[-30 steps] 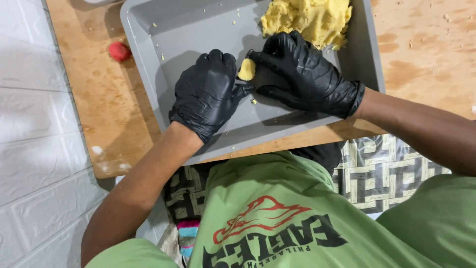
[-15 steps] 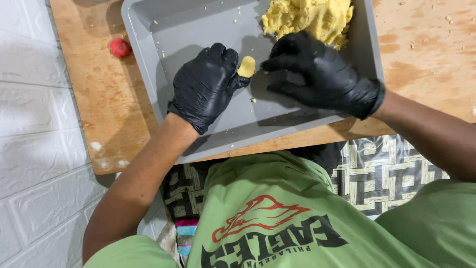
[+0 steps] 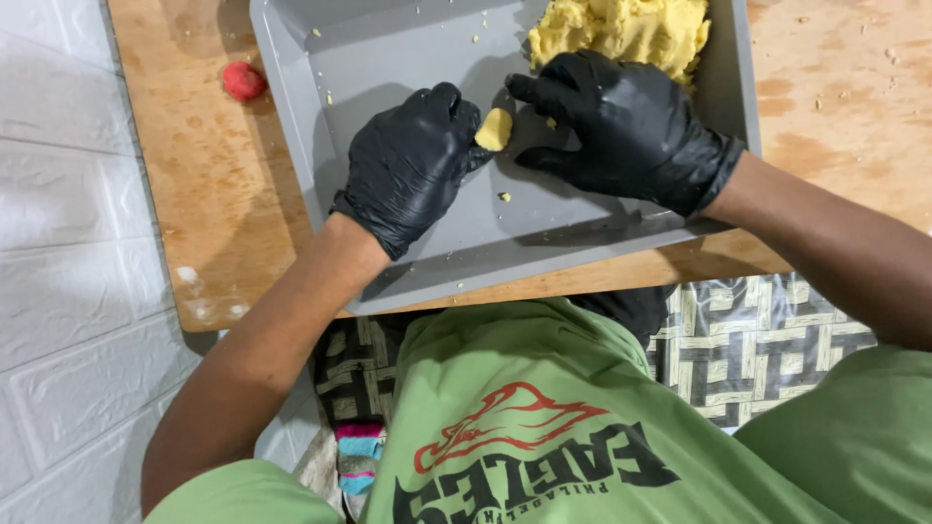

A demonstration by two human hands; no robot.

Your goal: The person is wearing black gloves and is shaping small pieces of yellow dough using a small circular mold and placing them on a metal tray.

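Note:
Both my hands wear black gloves and hover over a grey baking tray [image 3: 408, 49]. My left hand [image 3: 413, 165] pinches a small lump of yellow dough [image 3: 494, 129] at its fingertips. My right hand [image 3: 621, 126] is just to the right of that lump, fingers spread and curved, holding nothing that I can see. A large mass of yellow dough [image 3: 621, 29] fills the tray's far right corner, right behind my right hand. Small yellow crumbs lie scattered on the tray floor.
The tray rests on a wooden table [image 3: 214, 194] whose near edge is close to my body. A small red ball-like object [image 3: 243, 81] lies on the wood left of the tray. A white brick-pattern wall [image 3: 58, 243] runs along the left.
My hands have parted: the right one let go of the small lump and drew slightly right. The lump stays in my left fingertips.

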